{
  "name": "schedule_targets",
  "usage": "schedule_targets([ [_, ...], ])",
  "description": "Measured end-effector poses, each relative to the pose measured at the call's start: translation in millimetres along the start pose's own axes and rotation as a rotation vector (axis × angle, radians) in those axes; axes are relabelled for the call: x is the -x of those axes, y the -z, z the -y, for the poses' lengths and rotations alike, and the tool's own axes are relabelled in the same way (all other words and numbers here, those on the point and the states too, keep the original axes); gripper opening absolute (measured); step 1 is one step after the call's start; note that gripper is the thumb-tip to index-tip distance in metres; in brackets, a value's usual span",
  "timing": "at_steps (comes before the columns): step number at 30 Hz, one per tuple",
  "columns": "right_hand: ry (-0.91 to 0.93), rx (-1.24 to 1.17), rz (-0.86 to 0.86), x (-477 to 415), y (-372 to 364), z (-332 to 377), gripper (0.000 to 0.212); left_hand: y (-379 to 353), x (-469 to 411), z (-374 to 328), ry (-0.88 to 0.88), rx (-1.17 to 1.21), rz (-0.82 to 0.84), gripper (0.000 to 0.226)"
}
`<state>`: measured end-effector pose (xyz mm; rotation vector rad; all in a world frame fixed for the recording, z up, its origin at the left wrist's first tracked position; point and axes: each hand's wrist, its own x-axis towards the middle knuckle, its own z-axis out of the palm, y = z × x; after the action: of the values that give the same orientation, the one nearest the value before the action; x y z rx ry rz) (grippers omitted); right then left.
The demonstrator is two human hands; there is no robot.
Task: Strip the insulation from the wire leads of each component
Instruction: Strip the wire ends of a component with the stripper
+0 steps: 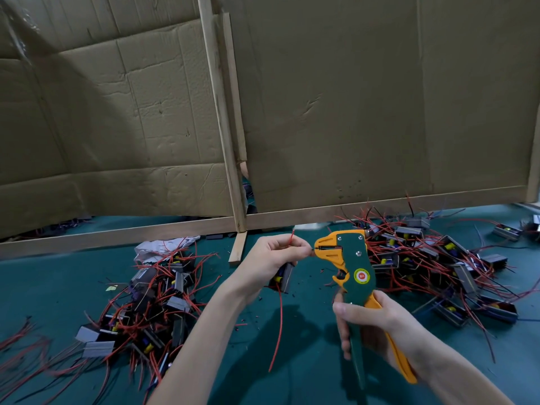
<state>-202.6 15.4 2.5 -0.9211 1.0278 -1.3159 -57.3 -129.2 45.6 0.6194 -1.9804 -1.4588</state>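
Observation:
My left hand [273,258] grips a small black boxed component [283,278] and pinches its wire lead between thumb and fingers, right at the jaws of the stripper. A red lead [291,238] sticks up above the fingers and another red lead [280,323] hangs down below the hand. My right hand [368,325] grips the handles of a green and orange wire stripper [347,258], its orange jaws pointing left toward the left hand's fingertips. The wire end at the jaws is too small to make out.
Two heaps of like components with red and black leads lie on the green table: one pile [152,305] at the left, a second pile [432,267] at the right. A cardboard screen on a wooden frame [233,159] stands behind. Crumpled paper [152,249] lies by the left pile.

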Motion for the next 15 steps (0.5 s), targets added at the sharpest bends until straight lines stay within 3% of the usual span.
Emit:
schedule_targets([
  [4,-0.009,0.007,-0.081,3,-13,-3,0.031,2,-2,3,0.043,0.046,0.004,0.010],
  [7,-0.035,0.073,-0.201,3,-18,-6,0.039,3,-3,9,0.105,0.218,0.045,0.021],
  [9,-0.027,0.072,-0.260,1,-16,-7,0.040,0,-3,12,0.109,0.174,0.057,0.027],
  [12,0.049,-0.150,-0.159,0,-11,-3,0.017,-5,-2,13,0.079,0.077,0.032,0.033],
  [15,0.118,-0.230,-0.080,-3,-5,1,0.028,3,-2,11,0.018,-0.071,-0.016,0.031],
])
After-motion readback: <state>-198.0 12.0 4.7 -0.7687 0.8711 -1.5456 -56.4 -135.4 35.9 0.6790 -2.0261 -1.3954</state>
